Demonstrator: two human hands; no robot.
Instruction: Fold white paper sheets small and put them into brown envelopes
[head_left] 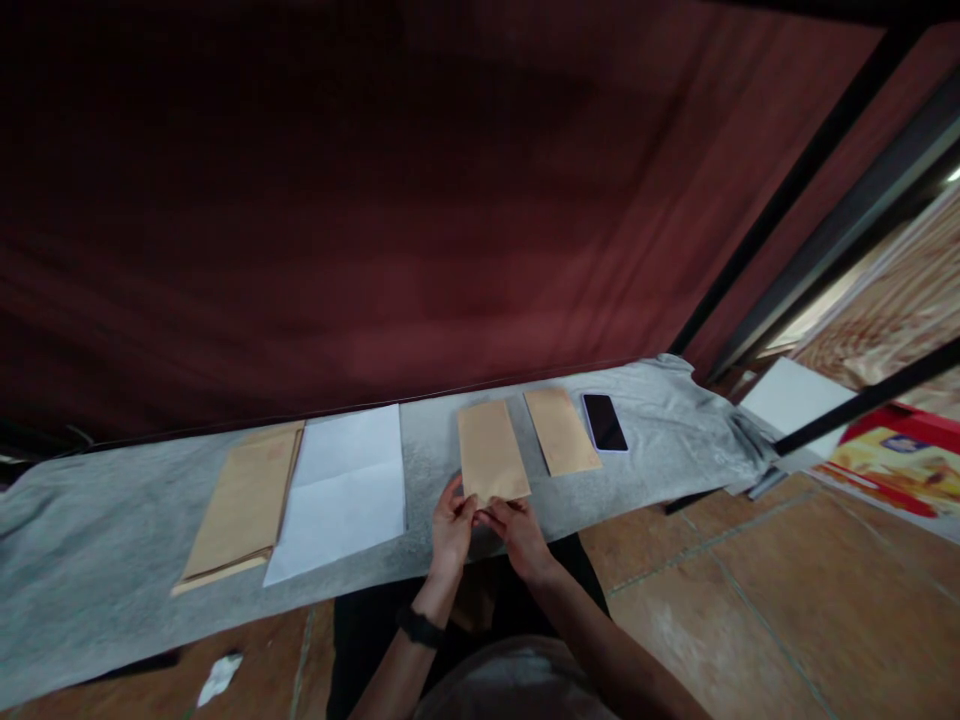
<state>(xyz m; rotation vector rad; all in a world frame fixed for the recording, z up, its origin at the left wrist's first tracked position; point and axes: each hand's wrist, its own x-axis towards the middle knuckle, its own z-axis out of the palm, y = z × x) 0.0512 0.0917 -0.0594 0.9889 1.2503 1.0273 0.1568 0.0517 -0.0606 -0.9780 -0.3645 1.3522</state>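
A tan paper envelope (493, 450) lies on the grey cloth in front of me, its near edge between my fingers. My left hand (453, 522) pinches the left part of that edge, thumb on top. At the right part of the same edge, my right hand (513, 526) grips with bent fingers. The two hands almost meet at the middle of the edge. Just right of this envelope lies a second tan envelope (562, 430), flat and untouched. To the left are white paper sheets (346, 490) with a crease across them, beside a stack of tan envelopes (244, 495).
A phone (604, 422) with a dark screen lies right of the envelopes. The grey cloth (675, 430) covers a long narrow table against a dark red curtain (420, 250). Black metal bars (795, 190) and a red-and-yellow box (896, 460) stand at the right.
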